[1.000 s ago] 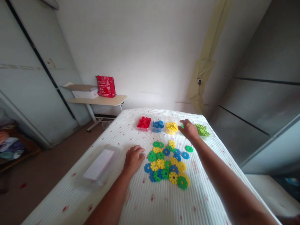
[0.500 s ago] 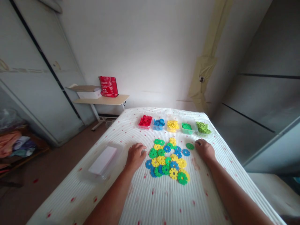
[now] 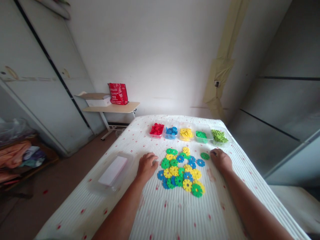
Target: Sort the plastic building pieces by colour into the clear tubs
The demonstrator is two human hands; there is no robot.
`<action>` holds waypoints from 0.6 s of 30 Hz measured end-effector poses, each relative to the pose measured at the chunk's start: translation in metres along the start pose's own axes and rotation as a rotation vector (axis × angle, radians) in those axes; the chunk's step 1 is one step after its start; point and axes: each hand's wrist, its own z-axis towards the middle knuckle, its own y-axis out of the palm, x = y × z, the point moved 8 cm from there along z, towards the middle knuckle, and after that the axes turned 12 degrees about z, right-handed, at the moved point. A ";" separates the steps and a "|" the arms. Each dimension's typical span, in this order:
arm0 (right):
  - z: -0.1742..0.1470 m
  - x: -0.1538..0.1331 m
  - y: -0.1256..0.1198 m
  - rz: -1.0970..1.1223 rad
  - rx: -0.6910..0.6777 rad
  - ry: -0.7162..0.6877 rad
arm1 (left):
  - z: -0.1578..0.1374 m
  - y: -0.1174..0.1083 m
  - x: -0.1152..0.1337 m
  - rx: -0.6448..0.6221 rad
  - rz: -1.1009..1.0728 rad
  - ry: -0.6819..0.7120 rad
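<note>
My left hand [image 3: 147, 166] rests on the tabletop just left of a spread of slotted plastic discs. Its fingers are loosely bent, thumb apart from them, nothing held. The yellow disc [image 3: 187, 185], green disc [image 3: 197, 190], blue disc [image 3: 200, 162] and several more like them lie partly overlapping. My right hand [image 3: 222, 160] lies to the right of this spread, fingers curled in. A small dark spot shows at its fingertips, and I cannot make out whether it is an object or shadow. One lone green disc [image 3: 205, 156] lies close beside these fingers, apart from them.
Clear tubs of red [image 3: 157, 129], blue [image 3: 171, 132], yellow [image 3: 186, 134], green [image 3: 201, 136] and light green pieces [image 3: 219, 136] line the far side. At left sits a clear plastic container [image 3: 128, 163] with a white block [image 3: 113, 171]. A side table [image 3: 125, 108] holds a red bag [image 3: 118, 94].
The whole view has shifted slightly, so everything appears a little further right. Both hands and the discs keep their places on the table.
</note>
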 end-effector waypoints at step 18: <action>0.000 0.000 0.002 -0.029 -0.004 0.026 | -0.003 0.007 0.030 -0.106 0.099 0.024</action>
